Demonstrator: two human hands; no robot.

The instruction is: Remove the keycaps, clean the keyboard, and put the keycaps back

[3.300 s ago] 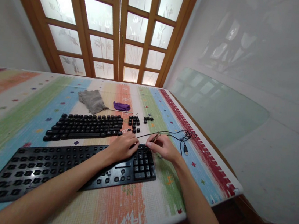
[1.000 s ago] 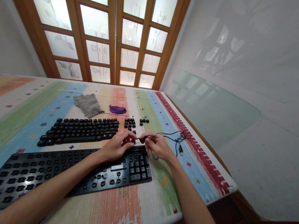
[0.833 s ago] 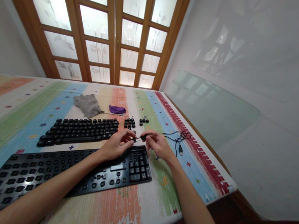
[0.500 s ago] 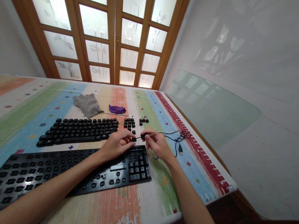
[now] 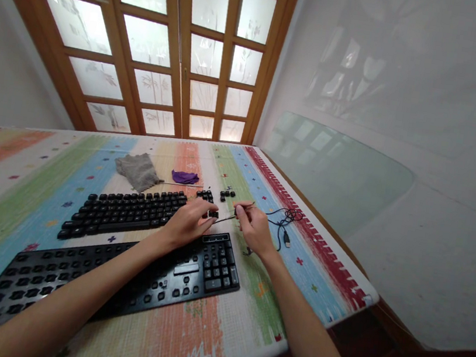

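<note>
My left hand (image 5: 190,219) is above the top right part of the black keyboard (image 5: 128,299), thumb and forefinger closed about a small black keycap (image 5: 213,214). My right hand (image 5: 253,227) pinches a wire keycap puller (image 5: 226,219), whose thin wire points left toward my left fingers. Most of its handle is hidden in my grip. The keyboard lies at a slant with bare switch mounts over most of it. Caps remain on its number pad (image 5: 219,269) at the right end.
Behind the keyboard lie rows of loose black keycaps (image 5: 122,209), with a small group (image 5: 227,193) farther right. A grey cloth (image 5: 138,170) and a purple cloth (image 5: 185,177) lie beyond. A coiled USB cable (image 5: 290,215) rests near the table's right edge, beside the wall.
The puller's wire has come away from the keycap at my left fingers. My right hand has turned and shifted slightly right; my left hand has moved slightly up and left.
</note>
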